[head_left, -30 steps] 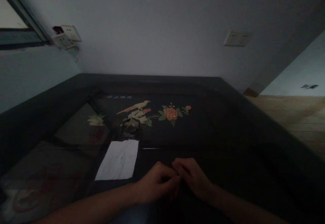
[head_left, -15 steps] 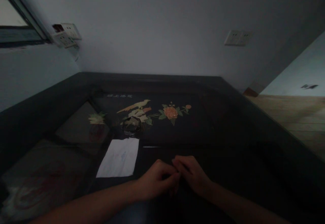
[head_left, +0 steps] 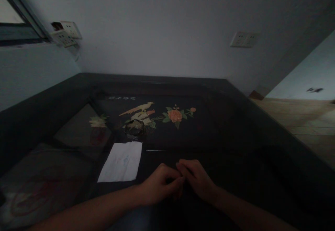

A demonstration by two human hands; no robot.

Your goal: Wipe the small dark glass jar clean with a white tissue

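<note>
My left hand [head_left: 161,185] rests at the near edge of the dark glossy tabletop [head_left: 222,168], fingers curled inward and thumb laid along them. Against its fingertips lean the curled fingers of my right hand [head_left: 196,179]. Both hands are closed and I see no object in them, though their undersides are in deep shadow. Just left of my left hand lies a flat, creased white sheet of paper [head_left: 120,162] with a faint bluish mark. Behind the paper stands a dark, see-through glass dish [head_left: 134,129], apart from both hands.
Under the glossy top show a bird picture [head_left: 138,109] and an orange flower [head_left: 175,116]. The table meets a pale wall [head_left: 162,28] at the back. Sockets are on the wall at the left [head_left: 66,34] and right [head_left: 244,39]. Wooden floor [head_left: 300,116] lies to the right.
The whole view has shifted very slightly, with the table and paper a touch further left. My hands keep the same pose, fingertips together.
</note>
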